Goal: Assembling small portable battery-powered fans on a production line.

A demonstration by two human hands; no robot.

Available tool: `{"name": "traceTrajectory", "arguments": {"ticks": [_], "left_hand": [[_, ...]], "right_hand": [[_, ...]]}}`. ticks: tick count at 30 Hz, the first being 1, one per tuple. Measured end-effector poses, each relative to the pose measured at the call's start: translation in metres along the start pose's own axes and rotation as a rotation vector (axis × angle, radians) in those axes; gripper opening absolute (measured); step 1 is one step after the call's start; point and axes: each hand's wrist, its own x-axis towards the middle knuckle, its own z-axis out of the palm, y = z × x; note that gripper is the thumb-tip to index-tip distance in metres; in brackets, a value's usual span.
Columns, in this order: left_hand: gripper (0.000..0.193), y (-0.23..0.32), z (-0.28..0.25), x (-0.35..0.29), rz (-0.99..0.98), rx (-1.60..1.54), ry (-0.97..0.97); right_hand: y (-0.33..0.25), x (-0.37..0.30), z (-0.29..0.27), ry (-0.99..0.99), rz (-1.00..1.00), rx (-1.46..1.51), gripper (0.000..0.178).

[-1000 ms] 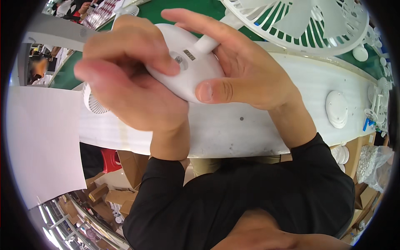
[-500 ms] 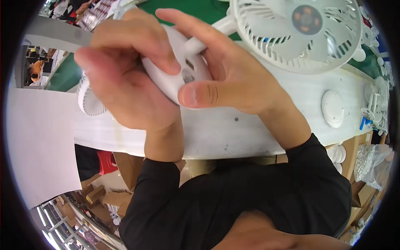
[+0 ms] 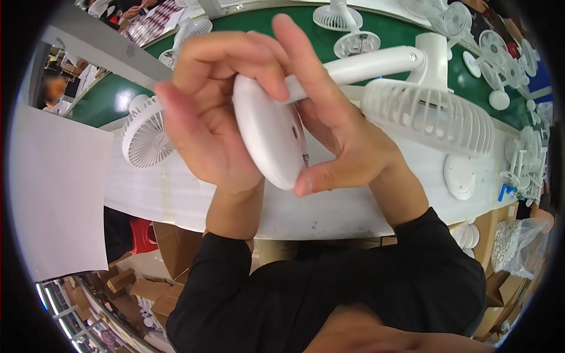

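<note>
Both my hands hold a small white fan in the air above the table. Its rounded base [image 3: 262,138] is turned nearly edge-on, so most of the face with its slot is hidden. My left hand [image 3: 215,109] cups the base from the left, fingertips over its top. My right hand [image 3: 353,138] is closed around it from the right, thumb on the lower rim and fingers by the stem. The white stem [image 3: 376,66] runs right to a hinge, and the caged fan head [image 3: 426,115] hangs from it, seen from the side.
Another white fan [image 3: 146,134] lies on the white tabletop [image 3: 335,215] at left. Round white covers [image 3: 459,176] are stacked at right. Beyond is a green conveyor belt [image 3: 300,38] carrying several fans. Cardboard boxes and a bag of small parts [image 3: 511,247] sit lower right.
The base has tilted from showing its slotted face to nearly edge-on. The fan head has swung lower and turned from face-on to side-on. Both hands keep hold.
</note>
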Motion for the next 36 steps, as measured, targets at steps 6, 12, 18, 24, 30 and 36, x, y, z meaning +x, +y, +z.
{"name": "traceTrajectory", "arguments": {"ticks": [6, 12, 18, 24, 30, 36], "left_hand": [[0.051, 0.006, -0.011, 0.002, -0.114, -0.073, -0.096], [0.043, -0.007, -0.017, -0.004, -0.044, -0.177, -0.085], [0.029, -0.013, -0.017, 0.005, -0.246, 0.075, 0.082], [0.012, -0.009, 0.016, 0.01, -0.285, -0.352, 0.172], [0.01, -0.008, -0.034, 0.017, -0.349, -0.336, -0.356], [0.009, -0.041, -0.05, 0.009, -0.417, -0.301, -0.403]], "right_hand": [[0.0, 0.003, 0.001, -0.077, -0.02, 0.018, 0.1], [-0.01, 0.002, 0.005, -0.094, 0.12, -0.114, 0.101], [-0.049, 0.002, 0.017, 0.106, 0.344, -0.548, 0.085], [-0.055, -0.053, -0.013, 0.739, 0.129, -0.715, 0.058], [-0.079, -0.12, -0.102, 0.664, 0.289, -0.995, 0.056], [-0.037, -0.147, -0.237, 0.489, 0.579, -1.457, 0.053]]}}
